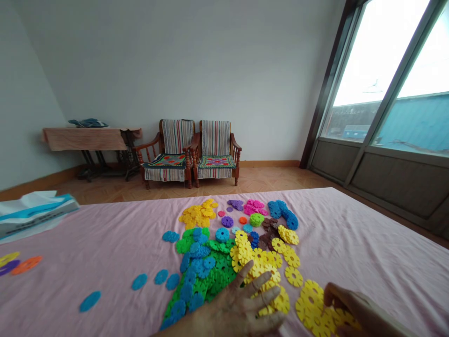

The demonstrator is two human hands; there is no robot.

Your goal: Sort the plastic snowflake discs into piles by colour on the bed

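Note:
My left hand [245,304] lies with its fingers spread over a heap of yellow notched plastic discs [257,256] at the front of the table. Left of it are piles of green discs [220,269] and blue discs [191,276], partly overlapping. My right hand [354,304] rests at the edge of another spread of yellow discs [312,302]. Its fingers are bent down onto these discs, and whether one is pinched between them is hidden. Single yellow discs [293,276] lie between the two hands.
Further back sit piles of orange-yellow [198,214], pink [255,207], brown [269,234] and blue discs [283,213]. Loose blue discs [139,282] are scattered left on the pink cloth [115,243]. A tissue pack [35,215] stands at the left edge. Two wooden armchairs [215,150] stand beyond the table.

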